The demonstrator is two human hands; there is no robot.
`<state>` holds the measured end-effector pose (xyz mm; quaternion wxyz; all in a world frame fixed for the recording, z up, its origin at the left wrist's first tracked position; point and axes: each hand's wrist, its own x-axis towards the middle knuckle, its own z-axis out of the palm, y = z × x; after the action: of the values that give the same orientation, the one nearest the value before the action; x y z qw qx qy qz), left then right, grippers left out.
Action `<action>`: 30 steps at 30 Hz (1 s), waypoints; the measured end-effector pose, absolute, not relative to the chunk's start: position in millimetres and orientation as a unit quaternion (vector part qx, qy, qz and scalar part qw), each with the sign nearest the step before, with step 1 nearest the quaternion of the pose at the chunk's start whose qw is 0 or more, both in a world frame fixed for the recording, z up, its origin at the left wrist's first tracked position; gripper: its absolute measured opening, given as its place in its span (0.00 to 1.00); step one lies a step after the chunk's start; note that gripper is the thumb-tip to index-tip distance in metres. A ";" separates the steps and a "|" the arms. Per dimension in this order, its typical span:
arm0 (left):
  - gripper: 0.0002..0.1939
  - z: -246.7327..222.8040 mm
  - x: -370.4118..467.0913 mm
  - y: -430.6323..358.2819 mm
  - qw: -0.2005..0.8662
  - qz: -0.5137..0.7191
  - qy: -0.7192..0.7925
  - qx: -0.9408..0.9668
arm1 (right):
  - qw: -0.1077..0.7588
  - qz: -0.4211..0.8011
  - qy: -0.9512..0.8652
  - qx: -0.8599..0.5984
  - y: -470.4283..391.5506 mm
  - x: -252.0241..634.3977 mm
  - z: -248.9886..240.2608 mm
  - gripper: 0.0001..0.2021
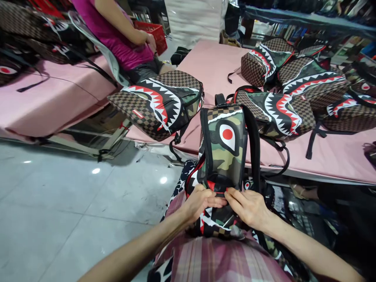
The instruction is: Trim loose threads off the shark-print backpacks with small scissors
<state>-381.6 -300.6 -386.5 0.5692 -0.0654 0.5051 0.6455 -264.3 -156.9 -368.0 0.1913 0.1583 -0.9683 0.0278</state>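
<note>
While the camouflage backpack (225,162) stands upright on your plaid-covered lap (211,258), at the edge of the pink table (205,64), your left hand (196,204) and right hand (250,208) sit close together, fingers gripping the rim of its red-lined opening (221,193). Level grips and an even, gentle pull should suit this soft material better than a tug from one side. Let your lap steady the base, and guard your right fingers against snagging the black strap (254,150) nearby.
</note>
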 end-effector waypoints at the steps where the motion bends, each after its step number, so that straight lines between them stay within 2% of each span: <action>1: 0.10 -385.8 -379.5 -299.9 0.557 0.652 0.510 -0.071 | 0.191 0.033 -0.969 0.156 -156.3 -263.8 -369.2 0.16; 4: 0.12 -384.9 -377.2 -299.2 0.542 0.661 0.514 -0.069 | 0.187 0.057 -0.970 0.148 -154.4 -263.2 -373.2 0.15; 12: 0.09 -387.9 -383.4 -302.0 0.564 0.666 0.485 -0.055 | 0.198 0.101 -0.967 0.122 -155.2 -269.2 -376.4 0.14; 23: 0.21 -396.9 -385.4 -309.4 0.568 0.648 0.507 0.016 | 0.232 0.120 -0.959 0.114 -157.2 -274.0 -378.8 0.14; 27: 0.27 -377.4 -415.4 -320.7 0.587 0.537 0.594 0.122 | 0.247 0.130 -0.956 0.093 -158.9 -275.6 -374.6 0.14; 29: 0.30 -356.1 -446.4 -321.1 0.526 0.488 0.677 0.164 | 0.256 0.122 -0.957 0.058 -161.8 -280.8 -371.1 0.13; 30: 0.30 -344.7 -463.2 -317.2 0.453 0.485 0.725 0.183 | 0.257 0.113 -0.959 0.032 -163.7 -285.2 -369.4 0.12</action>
<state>-463.2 -317.2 -344.7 0.4535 0.1830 0.7248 0.4853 -285.2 -163.7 -369.4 0.2573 0.0322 -0.9592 0.1127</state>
